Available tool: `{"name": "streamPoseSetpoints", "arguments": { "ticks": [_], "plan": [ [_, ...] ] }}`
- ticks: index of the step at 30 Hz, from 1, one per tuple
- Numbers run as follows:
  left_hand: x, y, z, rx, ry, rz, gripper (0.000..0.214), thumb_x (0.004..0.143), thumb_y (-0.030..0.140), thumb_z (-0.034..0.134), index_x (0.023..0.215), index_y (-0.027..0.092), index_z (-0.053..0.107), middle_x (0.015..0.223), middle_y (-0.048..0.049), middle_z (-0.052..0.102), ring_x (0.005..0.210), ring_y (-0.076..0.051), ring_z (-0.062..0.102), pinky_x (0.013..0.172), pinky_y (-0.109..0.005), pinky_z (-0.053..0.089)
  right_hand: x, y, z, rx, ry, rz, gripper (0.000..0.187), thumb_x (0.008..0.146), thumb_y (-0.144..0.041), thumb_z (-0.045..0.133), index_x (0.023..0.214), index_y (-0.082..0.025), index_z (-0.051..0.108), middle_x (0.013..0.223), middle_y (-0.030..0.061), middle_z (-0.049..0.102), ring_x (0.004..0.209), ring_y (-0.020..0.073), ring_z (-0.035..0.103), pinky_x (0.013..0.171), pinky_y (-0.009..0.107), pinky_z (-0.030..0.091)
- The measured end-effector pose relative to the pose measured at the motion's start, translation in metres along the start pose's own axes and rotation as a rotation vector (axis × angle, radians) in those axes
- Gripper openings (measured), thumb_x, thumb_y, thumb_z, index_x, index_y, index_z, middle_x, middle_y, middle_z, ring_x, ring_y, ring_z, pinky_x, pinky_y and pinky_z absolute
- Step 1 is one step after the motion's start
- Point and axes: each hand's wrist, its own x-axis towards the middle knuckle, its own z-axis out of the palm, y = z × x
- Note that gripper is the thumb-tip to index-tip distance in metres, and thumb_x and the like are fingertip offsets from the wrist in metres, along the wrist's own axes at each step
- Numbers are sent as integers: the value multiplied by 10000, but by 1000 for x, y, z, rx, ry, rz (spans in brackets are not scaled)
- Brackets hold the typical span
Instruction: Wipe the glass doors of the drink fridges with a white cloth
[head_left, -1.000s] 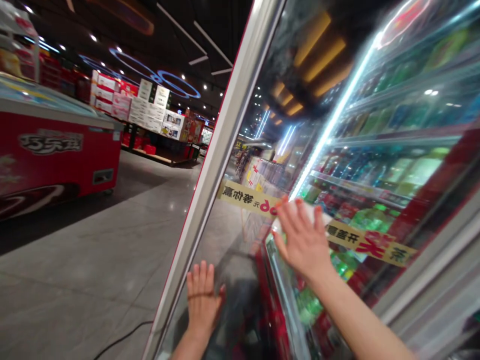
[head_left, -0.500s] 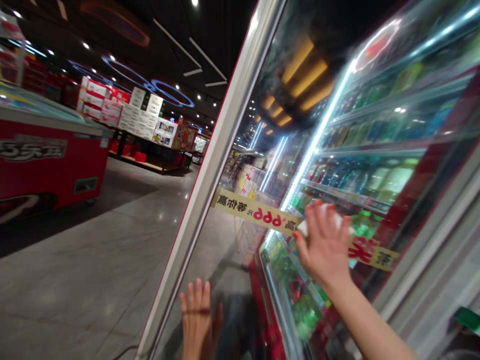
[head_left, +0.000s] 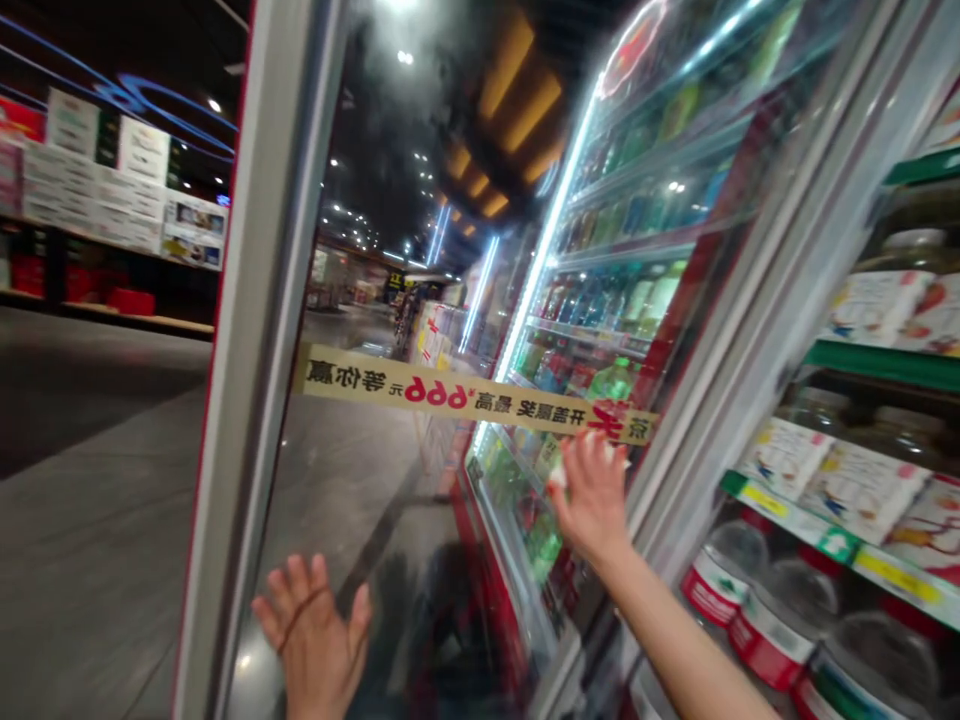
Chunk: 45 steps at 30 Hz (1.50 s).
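A fridge's open glass door [head_left: 420, 180] fills the middle of the view. A yellow printed strip [head_left: 465, 397] runs across it. My right hand [head_left: 594, 493] presses a white cloth [head_left: 559, 468] against the glass just below the strip's right end, fingers closed over it. My left hand [head_left: 315, 640] lies flat on the lower glass near the door's grey frame [head_left: 259, 330], fingers spread. A thin band runs across its back.
Fridge shelves [head_left: 885, 360] at the right hold white-labelled jars and large bottles. More lit drink coolers show through the glass. At the left a grey shop floor [head_left: 82, 470] leads to stacked boxes [head_left: 112, 180] on a display.
My right hand has slid the cloth to the right and down along the glass. The view has swung right, bringing the fridge shelves in and losing the red chest freezer.
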Motion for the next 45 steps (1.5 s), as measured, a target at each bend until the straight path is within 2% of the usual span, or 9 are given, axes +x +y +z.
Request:
{"name": "streamPoseSetpoints", "arguments": {
  "ticks": [5, 11, 16, 19, 26, 30, 33, 40, 45],
  "plan": [
    [-3, 2, -1, 42, 47, 28, 836, 1037, 348, 454, 1777, 193, 95, 1861, -186, 90, 1743, -383, 21, 1359, -795, 88, 15, -20, 24, -48, 24, 331, 763, 1100, -298, 352, 1762, -62, 57, 1826, 275, 118, 1734, 366, -17, 1349, 748, 154],
    [-1, -8, 1, 111, 55, 107, 822, 1055, 343, 442, 1766, 105, 105, 1841, -250, 102, 1744, -379, 22, 1382, -745, 90, -48, -87, 14, 204, -50, -296, 506, 1065, -323, 508, 1564, -354, 585, 1725, -66, 490, 1700, 155, 212, 1425, 475, 101],
    [-3, -16, 1, 159, 23, 105, 848, 1055, 348, 473, 1770, 123, 76, 1850, -238, 80, 1743, -377, 18, 1392, -726, 101, -15, 7, 22, 61, -91, 400, 758, 1091, -356, 466, 1777, -247, 162, 1843, 137, 202, 1728, 367, 106, 1340, 790, 118],
    [-3, -14, 0, 152, 33, 85, 854, 1054, 351, 488, 1773, 146, 77, 1855, -220, 83, 1744, -368, 27, 1400, -707, 90, 12, -6, 29, 32, -46, 632, 796, 1101, -362, 374, 1777, -176, -5, 1857, 178, 63, 1726, 420, 36, 1301, 853, 149],
    [1, -11, -4, 114, 39, 117, 851, 1055, 319, 511, 1776, 168, 86, 1861, -189, 82, 1747, -338, 28, 1415, -650, 69, -24, -84, 16, 230, -49, -249, 590, 1071, -500, 516, 1647, -566, 404, 1783, -258, 264, 1682, 143, 277, 1403, 339, 230],
    [0, -13, -3, 108, 38, 111, 858, 1050, 304, 521, 1778, 195, 80, 1861, -180, 98, 1746, -339, 42, 1407, -671, 81, 8, -5, 22, 102, 4, 316, 793, 1102, -363, 451, 1778, -170, 82, 1846, 143, 123, 1724, 373, 119, 1360, 778, 131],
    [-3, -17, 1, 128, 58, 121, 867, 1040, 308, 527, 1778, 192, 87, 1863, -172, 93, 1747, -333, 41, 1411, -659, 79, 38, 0, 29, 43, 69, 688, 803, 1110, -365, 372, 1769, -119, -18, 1837, 213, 63, 1722, 407, 72, 1315, 845, 183],
    [-16, -37, 14, 164, 58, 117, 923, 1002, 306, 575, 1781, 264, 83, 1864, -139, 110, 1739, -361, 85, 1392, -719, 158, 11, -105, 16, 140, 37, -205, 663, 979, -531, 561, 1633, -430, 520, 1704, -215, 396, 1718, 151, 77, 1449, 359, 127],
    [-16, -46, 13, 180, 12, 144, 973, 945, 262, 619, 1779, 280, 118, 1843, -115, 184, 1716, -364, 185, 1369, -714, 271, 65, -30, 28, 56, 86, 346, 809, 1087, -354, 472, 1777, -162, 97, 1818, 132, 203, 1726, 329, 71, 1381, 745, 99]
  ]
}}
